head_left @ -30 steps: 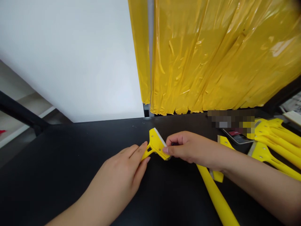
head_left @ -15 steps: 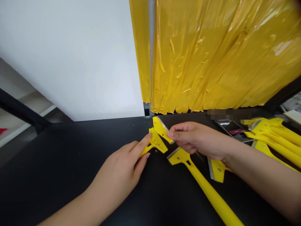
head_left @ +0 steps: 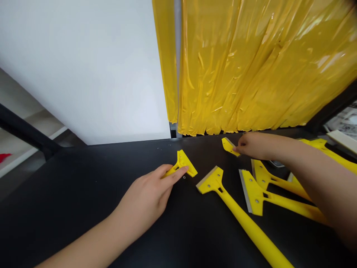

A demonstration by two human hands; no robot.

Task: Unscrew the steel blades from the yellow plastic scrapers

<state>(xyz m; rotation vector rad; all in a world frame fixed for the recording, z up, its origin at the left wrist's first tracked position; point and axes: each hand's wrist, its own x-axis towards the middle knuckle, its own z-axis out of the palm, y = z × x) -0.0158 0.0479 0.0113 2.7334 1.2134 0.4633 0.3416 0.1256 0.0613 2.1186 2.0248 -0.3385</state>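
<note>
My left hand (head_left: 154, 191) is closed round the neck of a yellow scraper (head_left: 184, 162), its head lying on the black tabletop. A tiny nut (head_left: 184, 177) lies just below that head. Further off to the right, my right hand (head_left: 249, 145) pinches a small yellow scraper head plate (head_left: 230, 146) with a blade along its upper edge. Between and below the hands rests a long-handled yellow scraper (head_left: 213, 182), blade toward the upper left. Another scraper (head_left: 253, 193) lies under my right forearm, beside a further scraper (head_left: 262, 175).
Yellow plastic sheeting (head_left: 237, 67) hangs behind the black table (head_left: 83, 208), with a white panel (head_left: 89, 70) to its left. More yellow scrapers (head_left: 331, 152) are partly hidden beyond my right arm. A black frame bar (head_left: 28, 128) runs at the left.
My right hand has moved right and away with the yellow plate, off from the scraper in my left hand. My left index finger has shifted across the scraper's head.
</note>
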